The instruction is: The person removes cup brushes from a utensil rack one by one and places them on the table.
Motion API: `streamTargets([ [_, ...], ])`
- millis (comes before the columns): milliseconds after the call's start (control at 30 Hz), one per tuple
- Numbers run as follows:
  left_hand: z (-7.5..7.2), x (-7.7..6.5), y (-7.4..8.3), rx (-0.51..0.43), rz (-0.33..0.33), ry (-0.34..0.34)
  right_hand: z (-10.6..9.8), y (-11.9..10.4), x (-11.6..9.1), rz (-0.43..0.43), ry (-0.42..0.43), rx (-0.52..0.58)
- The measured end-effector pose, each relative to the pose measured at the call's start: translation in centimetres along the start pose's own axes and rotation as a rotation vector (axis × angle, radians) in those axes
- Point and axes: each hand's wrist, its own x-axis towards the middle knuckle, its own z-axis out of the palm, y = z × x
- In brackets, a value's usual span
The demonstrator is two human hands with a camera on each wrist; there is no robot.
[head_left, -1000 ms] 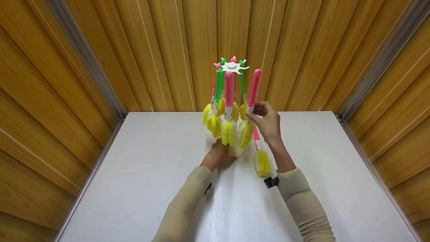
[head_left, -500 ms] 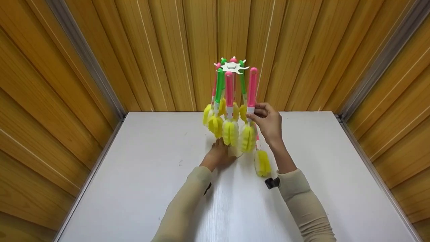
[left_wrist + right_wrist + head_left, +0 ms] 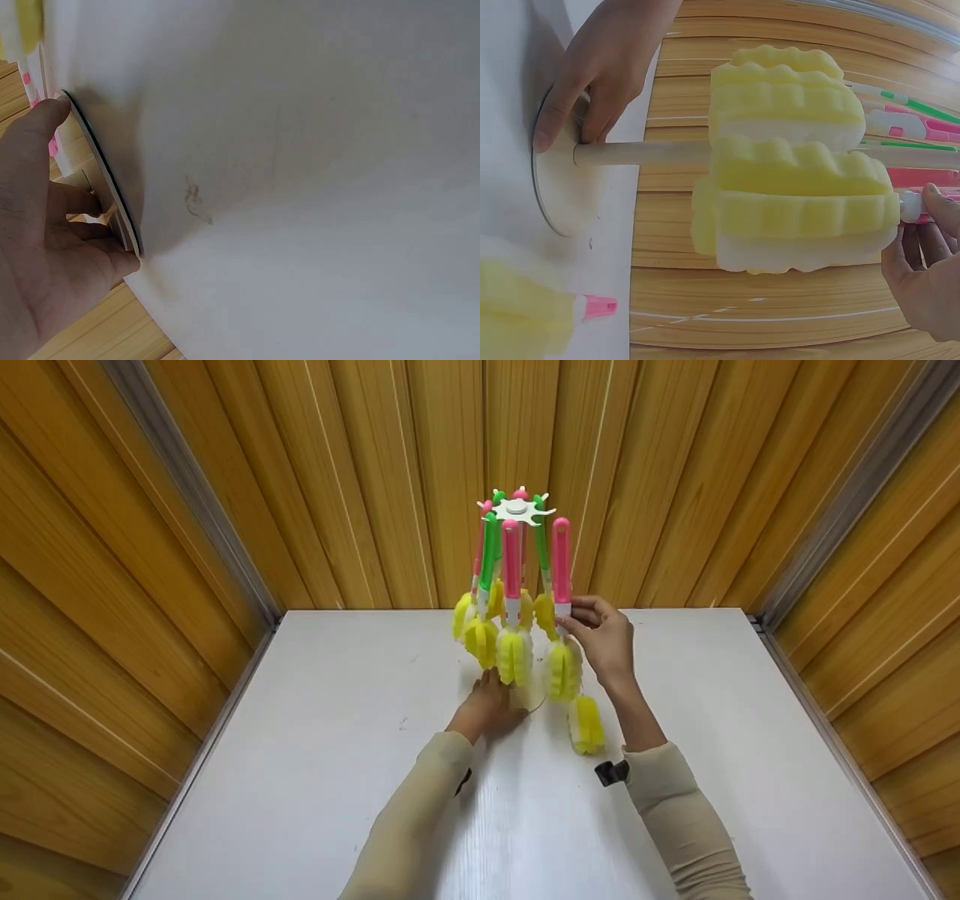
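Left hand (image 3: 486, 709) is gripping the base (image 3: 574, 199), probably steadying the stand (image 3: 517, 509) above; right hand (image 3: 606, 643) is pinching a pink brush (image 3: 562, 564), likely keeping it upright.

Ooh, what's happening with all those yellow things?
A person is holding a pink-handled sponge brush in their right hand, its top close to the white hook rack. Their left hand grips the rack's round base. More sponge brushes hang from the rack, and another brush lies on the white table.
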Motion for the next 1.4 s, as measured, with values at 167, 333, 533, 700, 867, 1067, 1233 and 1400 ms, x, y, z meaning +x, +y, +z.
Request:
streamTargets([
  [167, -0.1, -0.1, 0.0, -0.015, 0.009, 0.009, -0.2, 0.1, -0.2, -0.014, 0.013, 0.015],
  [333, 0.0, 0.0, 0.0, 0.003, 0.011, 0.015, -0.5, 0.5, -0.4, -0.016, 0.036, -0.032],
  [533, 0.0, 0.0, -0.1, -0.033, -0.003, 0.014, -0.8, -2.1, -1.6, 0.034, 0.038, -0.086],
  [700, -0.2, -0.1, 0.0, -0.070, -0.028, -0.006, -1.4, 0.0, -0.9, 0.046, 0.055, -0.077],
  [867, -0.2, -0.2, 0.1, -0.055, -0.026, -0.006, -2.0, 1.5, -0.7, 0.031, 0.069, -0.079],
  [1067, -0.4, -0.2, 0.0, 0.018, 0.006, 0.006, -2.6, 2.2, -1.0, 0.042, 0.081, -0.068],
  [1233, -0.3, -0.2, 0.1, -0.084, -0.032, -0.001, -3.0, 2.6, -1.1, 0.063, 0.094, -0.078],
  [1400, -0.2, -0.2, 0.1, -0.130, -0.051, 0.001, -3.3, 2.9, -1.2, 0.055, 0.103, -0.081],
])
